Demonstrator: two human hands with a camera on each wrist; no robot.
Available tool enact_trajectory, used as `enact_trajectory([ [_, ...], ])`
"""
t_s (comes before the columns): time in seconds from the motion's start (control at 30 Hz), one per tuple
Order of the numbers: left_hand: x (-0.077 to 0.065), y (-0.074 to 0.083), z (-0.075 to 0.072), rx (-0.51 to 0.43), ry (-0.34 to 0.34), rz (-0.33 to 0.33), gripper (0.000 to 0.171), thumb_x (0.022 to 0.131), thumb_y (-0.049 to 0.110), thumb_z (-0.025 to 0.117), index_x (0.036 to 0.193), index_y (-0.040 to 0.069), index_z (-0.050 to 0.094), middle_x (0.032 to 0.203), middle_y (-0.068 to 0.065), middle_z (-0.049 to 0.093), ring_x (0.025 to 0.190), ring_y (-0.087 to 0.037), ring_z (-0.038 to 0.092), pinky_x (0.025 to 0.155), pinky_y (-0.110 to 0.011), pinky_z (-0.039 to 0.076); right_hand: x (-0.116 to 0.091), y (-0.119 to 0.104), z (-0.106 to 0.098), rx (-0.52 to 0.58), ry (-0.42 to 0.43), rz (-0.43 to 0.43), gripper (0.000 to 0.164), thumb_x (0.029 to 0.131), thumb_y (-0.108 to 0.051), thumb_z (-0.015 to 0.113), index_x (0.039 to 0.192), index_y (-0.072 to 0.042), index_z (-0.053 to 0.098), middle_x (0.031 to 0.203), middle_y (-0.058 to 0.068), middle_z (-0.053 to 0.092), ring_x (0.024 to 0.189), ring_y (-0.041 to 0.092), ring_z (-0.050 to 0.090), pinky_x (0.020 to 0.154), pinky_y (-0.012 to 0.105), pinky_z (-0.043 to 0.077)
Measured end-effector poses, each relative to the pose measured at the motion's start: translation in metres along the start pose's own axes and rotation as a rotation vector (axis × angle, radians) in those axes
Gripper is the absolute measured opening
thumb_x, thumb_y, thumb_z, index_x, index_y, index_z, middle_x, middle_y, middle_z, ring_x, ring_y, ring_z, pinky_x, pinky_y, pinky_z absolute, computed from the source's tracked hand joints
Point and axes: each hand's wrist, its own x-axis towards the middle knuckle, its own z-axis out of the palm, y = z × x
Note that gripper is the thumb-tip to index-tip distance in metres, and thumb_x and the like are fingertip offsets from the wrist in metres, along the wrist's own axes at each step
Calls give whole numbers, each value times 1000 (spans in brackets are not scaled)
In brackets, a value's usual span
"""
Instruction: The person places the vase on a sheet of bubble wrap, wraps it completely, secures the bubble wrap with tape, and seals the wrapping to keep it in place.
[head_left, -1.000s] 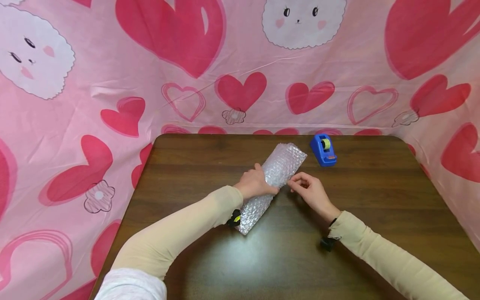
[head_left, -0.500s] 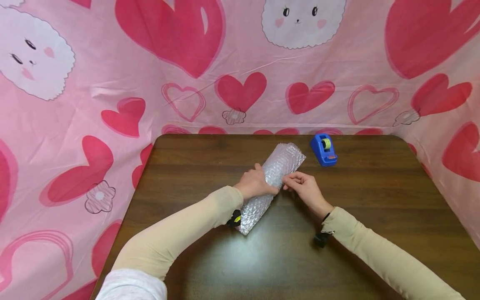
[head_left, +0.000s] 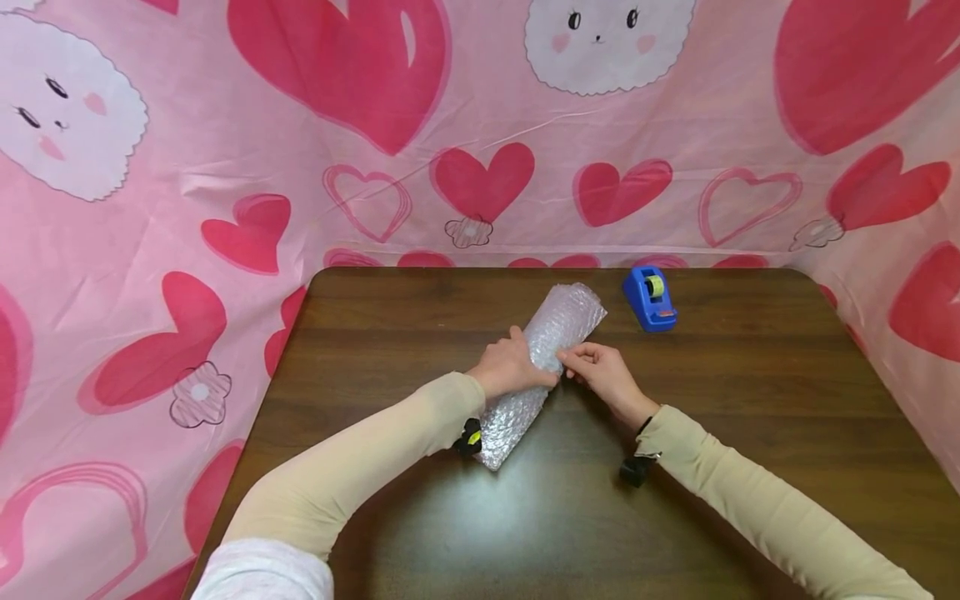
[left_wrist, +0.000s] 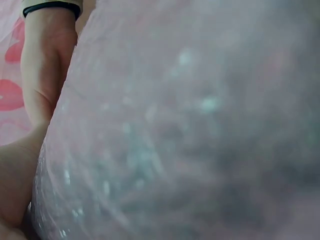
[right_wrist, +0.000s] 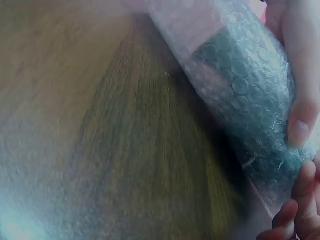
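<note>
A bubble-wrap bundle (head_left: 542, 371) lies at a slant on the dark wooden table (head_left: 735, 400), one end reaching beyond the hands toward the table's far edge, the other end coming back beside the left wrist. The left hand (head_left: 510, 367) lies over the middle of the bundle with its fingers curled across the wrap, pressing it down. The right hand (head_left: 600, 375) meets the bundle from the opposite side, just beside the left hand's fingertips, its thumb and fingers pinching the wrap's edge. In the right wrist view the bubbles (right_wrist: 250, 95) show plainly, a thumb lying on them. The left wrist view is filled with blurred wrap. Beyond the right hand, near the bundle's far end but apart from it, stands a blue tape dispenser (head_left: 649, 298). A pink heart-printed cloth (head_left: 225, 167) rises behind and beside the table.
</note>
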Motion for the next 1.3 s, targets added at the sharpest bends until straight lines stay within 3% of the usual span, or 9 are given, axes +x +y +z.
enact_trajectory([
  [0.2,-4,0,0,3,-19,17,118,83,56,79,162,-7,18,152,-29,49,137,-42,52,107,-46,50,-3,0,-1,-11,-37,24,26,103,-24,68,99,2,68,69,-7,63,60,7,49,55,23,40],
  [0.37,-6,-1,0,-6,-16,21,114,82,56,80,159,-7,23,146,-29,54,132,-42,56,104,-46,52,-6,6,-5,0,-90,-4,27,104,-23,66,108,4,67,78,-4,70,69,12,57,60,25,45],
  [0.57,-3,-1,1,-44,-22,8,113,82,57,80,158,-6,24,142,-28,57,129,-42,57,103,-48,52,-8,12,-12,62,-165,-55,26,106,-10,60,120,12,61,93,4,76,80,11,65,70,24,52],
  [0.8,-2,-2,1,-39,-17,6,111,81,57,81,155,-7,28,138,-28,59,126,-42,59,101,-48,53,-7,11,-13,70,-186,-95,25,104,-2,59,121,17,60,98,16,76,83,9,67,76,23,56],
  [0.97,-3,-2,-1,-45,-20,4,112,81,56,81,156,-7,26,140,-29,58,129,-44,58,103,-49,52,-4,10,-12,-29,-140,-144,21,102,-4,64,111,15,67,94,23,76,77,12,68,71,24,57],
  [1.2,-5,-2,-2,-65,-16,6,108,82,55,81,154,-6,29,136,-29,60,125,-43,60,100,-49,54,0,9,-12,-256,-78,-231,13,99,-9,70,98,3,73,82,12,76,72,16,66,66,23,53],
  [1.3,-6,-2,-2,-69,-14,9,107,81,55,81,152,-6,30,135,-28,61,124,-43,60,99,-49,54,0,10,-13,-300,-82,-255,10,99,-9,71,97,1,73,81,9,76,74,13,66,66,22,51],
])
